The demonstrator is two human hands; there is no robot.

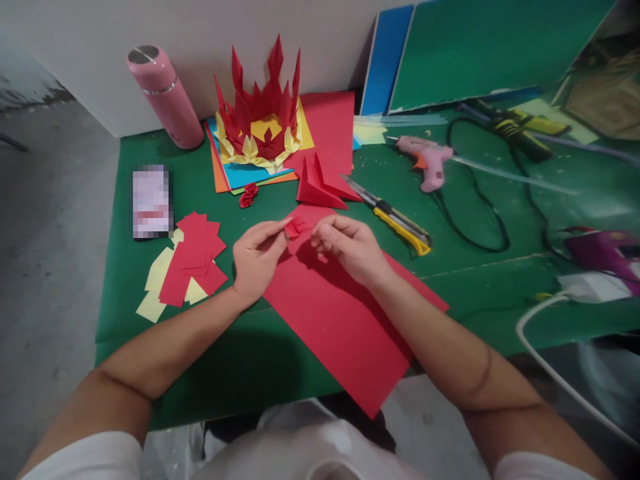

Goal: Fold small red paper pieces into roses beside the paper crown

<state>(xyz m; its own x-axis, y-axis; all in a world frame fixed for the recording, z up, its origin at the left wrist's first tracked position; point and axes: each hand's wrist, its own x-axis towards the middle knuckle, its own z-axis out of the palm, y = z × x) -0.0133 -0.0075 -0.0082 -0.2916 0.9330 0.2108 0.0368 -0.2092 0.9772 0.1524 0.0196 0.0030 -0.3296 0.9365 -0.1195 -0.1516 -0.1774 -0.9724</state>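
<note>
While blurred, the phone (151,201) shows nothing legible.

Flask (165,97) behind phone (151,201); paper scraps (185,267) left of hands; cutter (395,217) right.

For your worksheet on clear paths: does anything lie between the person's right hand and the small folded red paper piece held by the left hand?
Nothing visible does. The left hand pinches the small folded red paper piece at its fingertips, and the right hand sits just beside it, with only an open gap above the large red paper sheet between them.
</note>
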